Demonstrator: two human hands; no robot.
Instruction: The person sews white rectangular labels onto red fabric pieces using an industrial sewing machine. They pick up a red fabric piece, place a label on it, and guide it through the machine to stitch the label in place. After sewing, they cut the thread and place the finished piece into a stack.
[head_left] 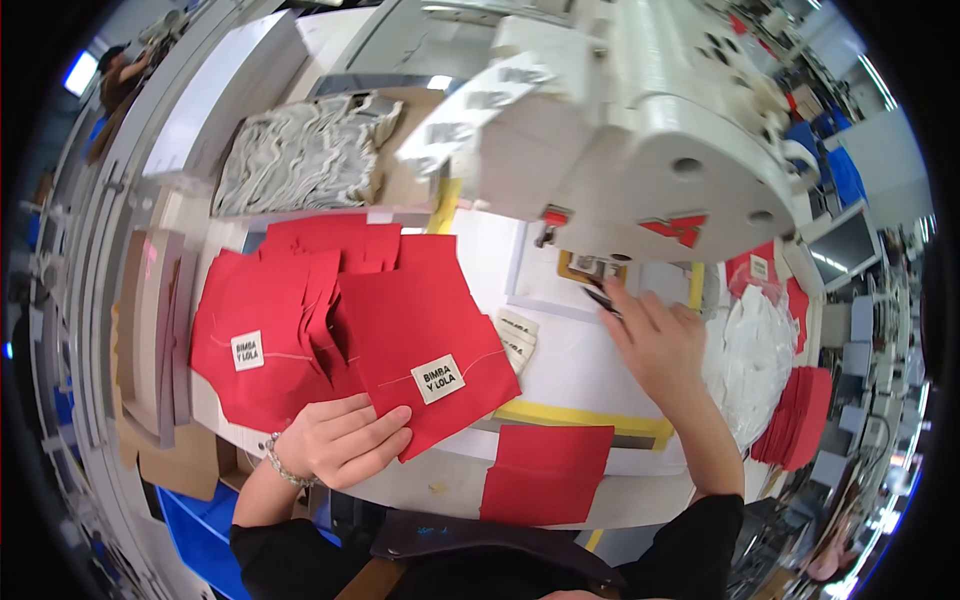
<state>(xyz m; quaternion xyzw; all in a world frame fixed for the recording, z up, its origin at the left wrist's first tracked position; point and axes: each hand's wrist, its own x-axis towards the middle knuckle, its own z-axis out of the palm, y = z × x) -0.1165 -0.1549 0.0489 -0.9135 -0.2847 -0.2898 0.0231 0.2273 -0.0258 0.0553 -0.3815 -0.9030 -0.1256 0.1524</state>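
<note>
A red fabric piece (425, 330) with a cream label sewn on it is pinched by its lower left edge in my left hand (345, 440). Loose thread tails run out on both sides of that label. Left of it, a pile of similar red pieces (265, 310) lies on the table, the front one also carrying a label. My right hand (655, 340) is closed round a small dark pointed tool (602, 297), its tips apart, snips or tweezers. It is just in front of the sewing machine's (650, 190) work area, by a small yellow-edged frame (592, 268).
Cream labels (515, 338) lie on the white work plate (560, 370). A plain red piece (547, 475) rests at the front edge. Right stand a crumpled white plastic bag (750, 360) and stacked red pieces (795, 420). Behind the pile sits a box of grey-white folded material (305, 155).
</note>
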